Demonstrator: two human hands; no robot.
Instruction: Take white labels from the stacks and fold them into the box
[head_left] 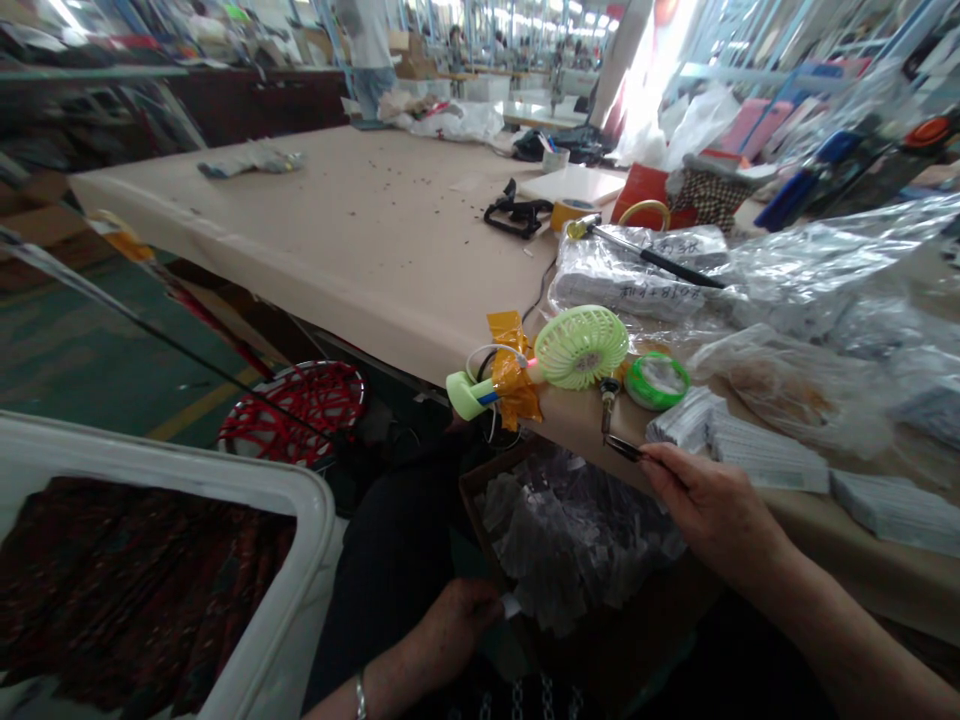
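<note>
My right hand [701, 500] is closed around dark tweezers [624, 447] at the front edge of the table. Their tip meets the lower end of a thin metal rod tool [608, 405] that sticks out over the edge; I cannot tell whether they touch. Low in the view, my left hand [459, 620] pinches a small white tag [511, 605] beside an open box. Translucent strips [577, 540] fill that box below the table edge. Above my right hand lie stacks of white labels [765, 450] and a round green container [657, 381].
A light green fan [581, 347] is taped to the table edge [390, 330]. Plastic bags [787, 270] and a screwdriver [652, 257] lie at right. At left stand a white bin [315, 500] of dark patterned fabric and a red-wrapped stool [292, 410]. A person [371, 50] stands behind.
</note>
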